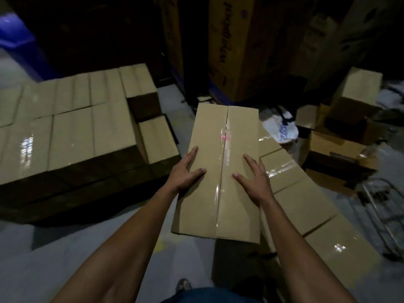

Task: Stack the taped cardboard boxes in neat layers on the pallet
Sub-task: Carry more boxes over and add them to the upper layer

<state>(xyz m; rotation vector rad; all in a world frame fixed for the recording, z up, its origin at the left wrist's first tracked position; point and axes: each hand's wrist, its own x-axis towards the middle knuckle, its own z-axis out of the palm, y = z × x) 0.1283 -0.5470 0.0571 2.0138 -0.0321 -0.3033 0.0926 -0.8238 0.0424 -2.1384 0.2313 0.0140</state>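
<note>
Cardboard fills most of the view: a long taped box (220, 171) sits in the middle, its top seam sealed with clear tape running away from the person, a faint pink mark on the tape near the far half. Both hands lie on the near half of its top, 1 on each side of the seam. The left hand (188, 169) rests flat at the box's left edge, fingers straight and spread, thumb pointing in toward the tape. The right hand (253, 173) mirrors it near the right edge, fingers straight, thumb angled toward the seam; neither hand curls round the box, both simply press on its lid. The box lies on top of a row of similar taped boxes (306, 206) that runs down the right side toward the person. Well apart to the left, across a strip of grey floor (65, 248), stands the stack of boxes (65, 132) in flat, close-packed layers with glossy tape on top; whether a pallet is under it cannot be told in the dark. A lower box (157, 138) sits at the stack's right corner. Tall printed cartons (236, 47) stand behind, loose open boxes (349, 127) and a white plastic bag (282, 130) lie at right, and a metal cart frame (380, 206) shows at the far right edge.
</note>
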